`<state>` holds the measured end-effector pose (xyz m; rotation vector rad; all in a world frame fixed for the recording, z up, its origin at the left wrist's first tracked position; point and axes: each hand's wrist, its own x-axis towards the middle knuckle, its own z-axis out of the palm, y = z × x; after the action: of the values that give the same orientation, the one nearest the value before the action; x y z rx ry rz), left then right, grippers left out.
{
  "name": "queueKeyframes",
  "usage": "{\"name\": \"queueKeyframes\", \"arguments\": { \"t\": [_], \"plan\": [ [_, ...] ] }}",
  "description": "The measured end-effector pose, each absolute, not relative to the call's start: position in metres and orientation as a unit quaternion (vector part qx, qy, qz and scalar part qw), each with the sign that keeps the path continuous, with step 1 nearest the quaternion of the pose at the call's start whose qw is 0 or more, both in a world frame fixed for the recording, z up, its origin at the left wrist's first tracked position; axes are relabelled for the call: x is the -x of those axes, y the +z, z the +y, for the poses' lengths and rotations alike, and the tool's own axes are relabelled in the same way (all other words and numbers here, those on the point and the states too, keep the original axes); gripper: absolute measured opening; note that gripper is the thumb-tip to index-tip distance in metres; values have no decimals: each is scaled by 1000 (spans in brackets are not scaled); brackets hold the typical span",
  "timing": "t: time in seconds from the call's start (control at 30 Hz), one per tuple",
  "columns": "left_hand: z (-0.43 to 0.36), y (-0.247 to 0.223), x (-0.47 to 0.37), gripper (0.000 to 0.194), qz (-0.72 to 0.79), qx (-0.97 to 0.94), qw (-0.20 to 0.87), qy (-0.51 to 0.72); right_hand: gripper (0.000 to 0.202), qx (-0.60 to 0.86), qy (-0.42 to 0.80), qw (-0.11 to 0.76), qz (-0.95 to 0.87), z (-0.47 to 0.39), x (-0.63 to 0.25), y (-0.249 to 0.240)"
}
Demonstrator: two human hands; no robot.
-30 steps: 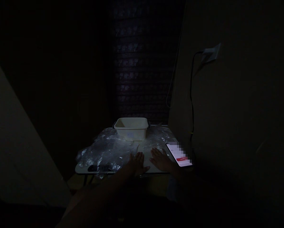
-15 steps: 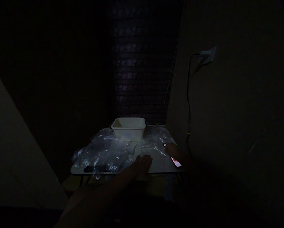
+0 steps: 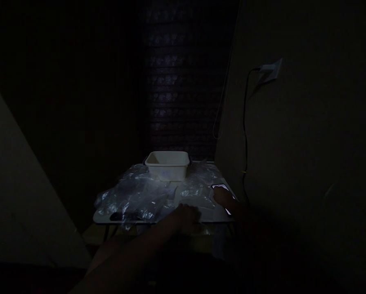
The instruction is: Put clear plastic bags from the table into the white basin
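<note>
The scene is very dark. My left hand point(image 3: 187, 216) is at the table's front edge, its fingers too dim to make out. On the right side of the table lies a phone point(image 3: 228, 212) with a lit screen. My right hand point(image 3: 224, 197) is over the phone and covers part of its screen; its fingers are dim and their shape is unclear. Crumpled clear plastic point(image 3: 134, 194) spreads over the left of the table, and more plastic point(image 3: 201, 175) lies at the right rear. Between them at the back stands a white basin point(image 3: 167, 171).
The small white table point(image 3: 101, 219) has a dark slot at its front left. A dark blind point(image 3: 167, 77) hangs behind it. On the right wall a socket point(image 3: 271, 71) has a black cable point(image 3: 245, 130) running down. A pale panel point(image 3: 26, 183) slants at the left.
My left hand has moved down and slightly right, and its fingers look less spread. My right hand now covers more of the phone's screen. The view has shifted slightly.
</note>
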<state>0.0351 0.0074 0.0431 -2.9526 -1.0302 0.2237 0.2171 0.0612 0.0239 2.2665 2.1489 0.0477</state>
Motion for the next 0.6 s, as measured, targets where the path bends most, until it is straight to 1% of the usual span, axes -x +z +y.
{"name": "queueKeyframes", "arguments": {
  "t": [0.13, 0.27, 0.47, 0.6],
  "plan": [
    [21, 34, -35, 40, -315, 948, 30, 24, 22, -722, 29, 16, 692, 62, -212, 26],
    [31, 25, -37, 39, -302, 953, 28, 12, 21, -716, 35, 17, 697, 63, -206, 24],
    [38, 15, -53, 47, -307, 951, 45, -2, 23, -703, 25, 0, 711, 67, -212, 24],
    [40, 15, -71, 51, -321, 946, 35, -5, 21, -684, 8, -20, 730, 71, -219, 24]
  ]
}}
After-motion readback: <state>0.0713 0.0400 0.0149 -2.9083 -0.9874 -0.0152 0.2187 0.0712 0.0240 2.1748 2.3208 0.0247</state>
